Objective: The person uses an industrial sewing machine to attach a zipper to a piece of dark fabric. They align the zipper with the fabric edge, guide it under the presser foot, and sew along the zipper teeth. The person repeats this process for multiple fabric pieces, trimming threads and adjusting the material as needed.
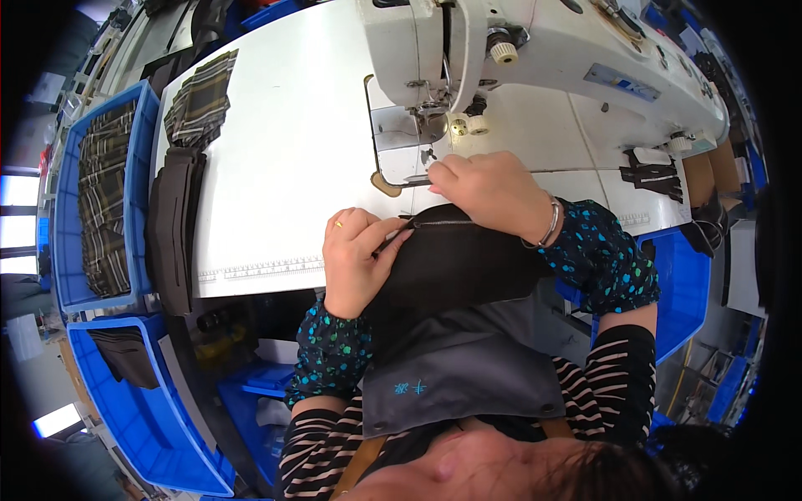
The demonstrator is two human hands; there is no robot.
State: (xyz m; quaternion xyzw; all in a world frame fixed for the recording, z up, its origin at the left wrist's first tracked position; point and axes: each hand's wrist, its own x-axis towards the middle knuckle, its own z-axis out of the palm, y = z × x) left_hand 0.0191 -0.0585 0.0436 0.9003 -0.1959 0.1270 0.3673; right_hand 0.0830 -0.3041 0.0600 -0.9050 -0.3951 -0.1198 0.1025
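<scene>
A dark brown fabric piece [468,263] with a metal zipper [443,223] along its upper edge hangs over the table's front edge, onto my lap. My left hand [359,250] is closed in a pinch on the fabric's left end, beside the zipper. Above the zipper's right part, my right hand [493,192] is closed with thumb and forefinger together. A slim grey metal piece [415,179] shows at those fingertips; whether they hold it I cannot tell. Just beyond stands the sewing machine's needle and presser foot area [430,113].
On the white table [276,167] lie plaid fabric pieces [200,100] and a dark fabric stack [175,225] at left. Blue bins [142,200] stand beyond the left edge, one holding plaid pieces. Dark zipper-like strips [656,177] lie at right, above another blue bin [681,288].
</scene>
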